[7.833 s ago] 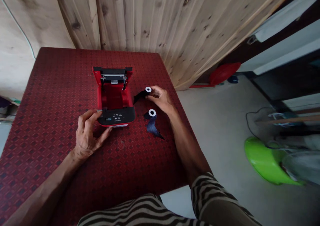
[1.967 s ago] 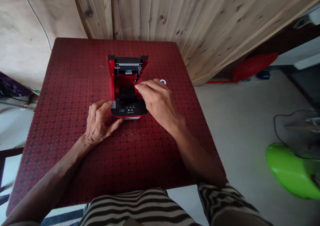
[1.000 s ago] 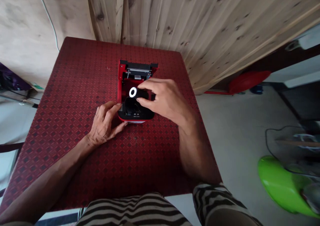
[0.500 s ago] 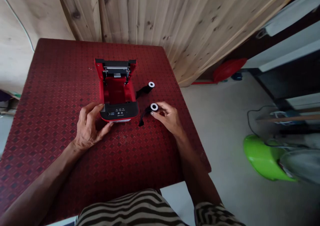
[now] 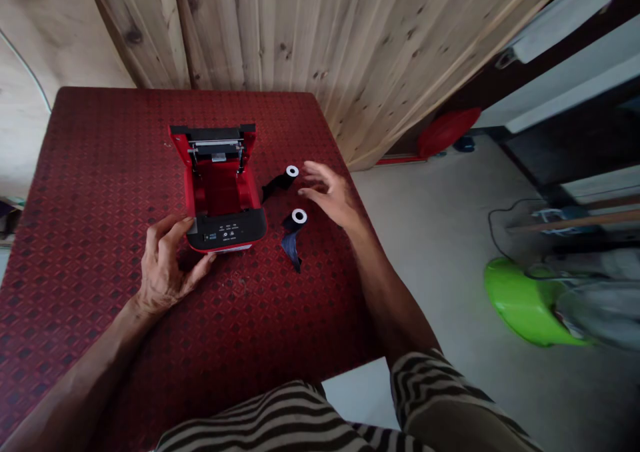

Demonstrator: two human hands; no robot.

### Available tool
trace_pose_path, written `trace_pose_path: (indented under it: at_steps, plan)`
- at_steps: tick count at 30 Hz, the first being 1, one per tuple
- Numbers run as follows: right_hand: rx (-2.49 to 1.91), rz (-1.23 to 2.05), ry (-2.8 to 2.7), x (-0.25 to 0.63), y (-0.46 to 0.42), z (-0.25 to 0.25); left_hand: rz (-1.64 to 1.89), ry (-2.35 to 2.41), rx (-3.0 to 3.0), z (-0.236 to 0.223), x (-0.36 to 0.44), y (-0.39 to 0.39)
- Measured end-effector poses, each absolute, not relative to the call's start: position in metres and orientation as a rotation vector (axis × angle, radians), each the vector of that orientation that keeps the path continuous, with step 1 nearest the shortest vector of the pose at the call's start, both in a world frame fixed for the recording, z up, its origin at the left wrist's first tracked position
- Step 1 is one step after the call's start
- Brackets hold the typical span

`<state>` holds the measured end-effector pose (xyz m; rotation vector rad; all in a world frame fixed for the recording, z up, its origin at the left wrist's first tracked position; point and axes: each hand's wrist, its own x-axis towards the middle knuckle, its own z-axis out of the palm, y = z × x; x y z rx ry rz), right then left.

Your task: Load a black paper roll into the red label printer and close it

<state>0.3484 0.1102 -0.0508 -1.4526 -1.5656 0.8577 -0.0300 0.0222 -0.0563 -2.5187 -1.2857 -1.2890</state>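
A small red printer (image 5: 220, 192) with a black front panel stands on the red patterned table (image 5: 100, 172), its lid open and its bay empty. My left hand (image 5: 163, 265) rests against the printer's front left corner, fingers curved on its side. Two dark rolls with white cores lie to the right of the printer: a far roll (image 5: 286, 175) and a near roll (image 5: 296, 222) with a loose dark tail. My right hand (image 5: 330, 195) hovers just right of both rolls, fingers apart and holding nothing.
A wooden plank wall (image 5: 280, 32) rises behind the table. The table's right edge drops to a grey floor with a green tub (image 5: 525, 305), a red object (image 5: 445, 132) by the wall and cables. My striped trousers (image 5: 300, 419) show at the bottom.
One second ago my right hand held a roll over the printer bay. It then set that roll down right of the printer and has now let go, moving up toward the far roll.
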Motion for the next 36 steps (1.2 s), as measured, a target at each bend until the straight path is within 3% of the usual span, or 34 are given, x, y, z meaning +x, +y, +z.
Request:
trace_pose_path:
  at_steps: [8, 14, 19, 29, 36]
  plan:
    - [-1.442, 0.783, -1.657, 0.324, 0.133, -0.063, -1.314, -1.283, -2.525, -0.055, -0.029, 0.022]
    - [-1.257, 0.961, -1.765, 0.340, 0.087, 0.034, -1.301, -1.263, -2.522, -0.057, -0.028, 0.022]
    - [-1.009, 0.946, -2.316, 0.298, 0.070, 0.094, -1.317, -1.256, -2.529, -0.060, -0.029, 0.020]
    - [-1.195, 0.268, -2.813, 0.195, 0.104, 0.064, -1.314, -1.321, -2.543, -0.062, -0.028, 0.017]
    - [-1.471, 0.161, -2.946, 0.173, 0.109, 0.056, -1.346, -1.326, -2.584, -0.065, -0.028, 0.017]
